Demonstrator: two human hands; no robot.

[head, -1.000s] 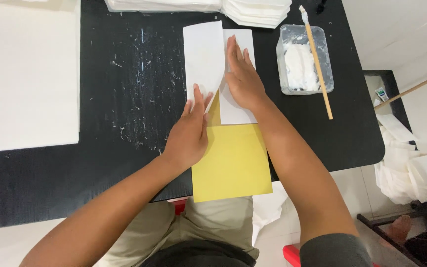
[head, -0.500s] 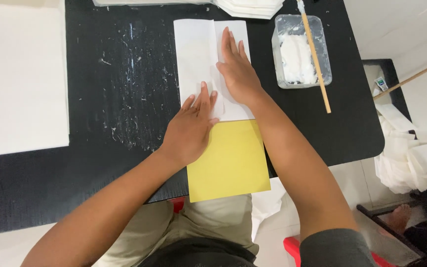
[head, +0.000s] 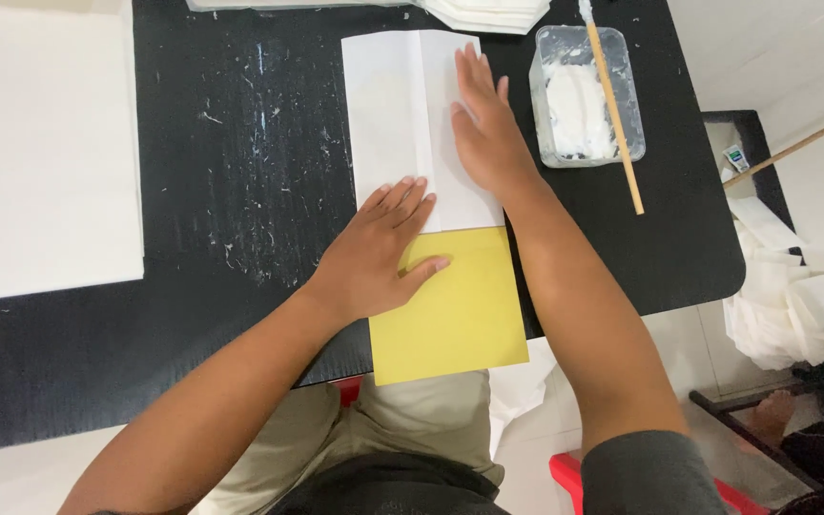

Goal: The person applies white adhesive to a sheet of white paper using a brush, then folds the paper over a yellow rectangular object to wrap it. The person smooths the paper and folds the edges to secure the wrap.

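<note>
A folded white paper point(head: 393, 114) lies on the black table point(head: 240, 191), overlapping the far edge of a yellow sheet point(head: 460, 315) that hangs over the near table edge. My left hand point(head: 379, 253) rests flat with fingers spread across the seam where white paper meets yellow sheet. My right hand point(head: 484, 129) presses flat on the right half of the white paper, fingers pointing away from me. Neither hand grips anything.
A clear plastic tub of white paste point(head: 584, 95) stands to the right, with a wooden stick point(head: 612, 110) laid across it. A large white sheet point(head: 40, 153) covers the table's left. A stack of white papers point(head: 488, 11) lies at the far edge. Crumpled white paper point(head: 784, 305) sits on the floor.
Both hands have stayed flat on the paper. My right hand slid a little up along the white paper, and my left hand shifted slightly onto the seam.
</note>
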